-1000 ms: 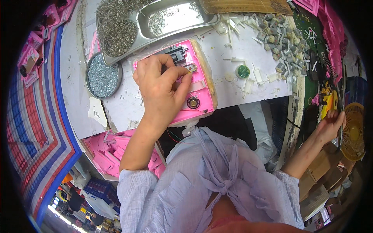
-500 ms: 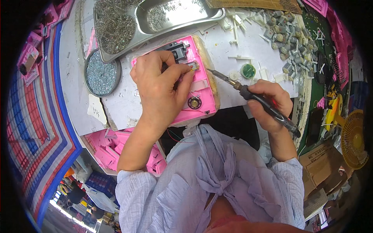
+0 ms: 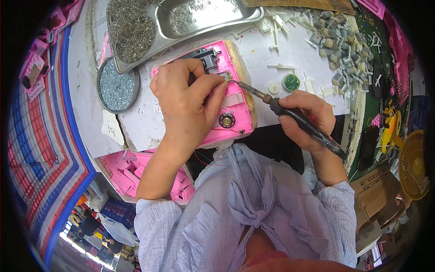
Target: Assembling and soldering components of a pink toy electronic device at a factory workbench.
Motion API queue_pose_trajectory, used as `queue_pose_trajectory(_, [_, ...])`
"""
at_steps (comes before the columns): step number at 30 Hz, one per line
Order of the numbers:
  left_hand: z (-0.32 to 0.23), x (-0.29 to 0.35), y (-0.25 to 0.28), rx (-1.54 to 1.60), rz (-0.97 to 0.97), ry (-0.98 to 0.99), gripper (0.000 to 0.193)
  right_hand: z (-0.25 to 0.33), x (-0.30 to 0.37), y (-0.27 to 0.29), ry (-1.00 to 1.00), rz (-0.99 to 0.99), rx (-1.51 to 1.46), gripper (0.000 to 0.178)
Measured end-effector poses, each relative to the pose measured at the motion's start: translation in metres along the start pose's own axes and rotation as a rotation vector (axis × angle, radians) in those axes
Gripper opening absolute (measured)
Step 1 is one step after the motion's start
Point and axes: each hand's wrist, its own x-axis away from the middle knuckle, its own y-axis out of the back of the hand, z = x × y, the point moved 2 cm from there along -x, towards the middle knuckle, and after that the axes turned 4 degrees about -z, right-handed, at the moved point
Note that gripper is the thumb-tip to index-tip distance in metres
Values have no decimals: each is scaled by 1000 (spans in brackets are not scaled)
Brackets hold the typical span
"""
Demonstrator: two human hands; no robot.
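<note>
A soldering iron (image 3: 297, 119) with a black handle is gripped in my right hand (image 3: 308, 115). Its tip reaches a small metal part (image 3: 225, 76) at the right edge of a pink plastic housing (image 3: 237, 119). My left hand (image 3: 183, 90) bends over that housing, thumb and index finger pinched on a thin yellow wire (image 3: 226, 81) close to the tip. Black mechanism parts (image 3: 207, 58) sit in the upper half of the housing, and a small round speaker (image 3: 227, 120) lies in its lower half. The left palm hides the housing's left side.
A metal tray (image 3: 136, 63) of springs stands at the back, beside a round dish (image 3: 137, 93) of small screws. Small grey motors (image 3: 335, 54) and white plastic pieces are heaped at the right. A green-filled round container (image 3: 290, 82) sits near the iron. Pink parts (image 3: 129, 174) fill a box below.
My right hand has moved the soldering iron left, bringing its tip from beside the housing to the metal part and wire. My left hand stays nearly still.
</note>
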Motion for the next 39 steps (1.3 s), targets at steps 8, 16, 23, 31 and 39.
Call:
queue_pose_trajectory(8, [1, 1, -1, 2, -9, -3, 15, -2, -4, -2, 32, 8, 37, 28])
queue_pose_trajectory(16, [1, 2, -4, 0, -44, -19, 14, -5, -7, 0, 197, 51, 148, 33])
queue_pose_trajectory(23, [0, 2, -3, -12, -45, -18, 14, -1, -6, 8, 194, 29, 114, 34])
queue_pose_trajectory(31, [-3, 2, 0, -32, -22, -15, 15, 4, -8, 15, 234, 28, 95, 34])
queue_pose_trajectory(39, [-4, 3, 2, -79, -8, -32, 16, 4, -9, 21, 267, 0, 119, 34])
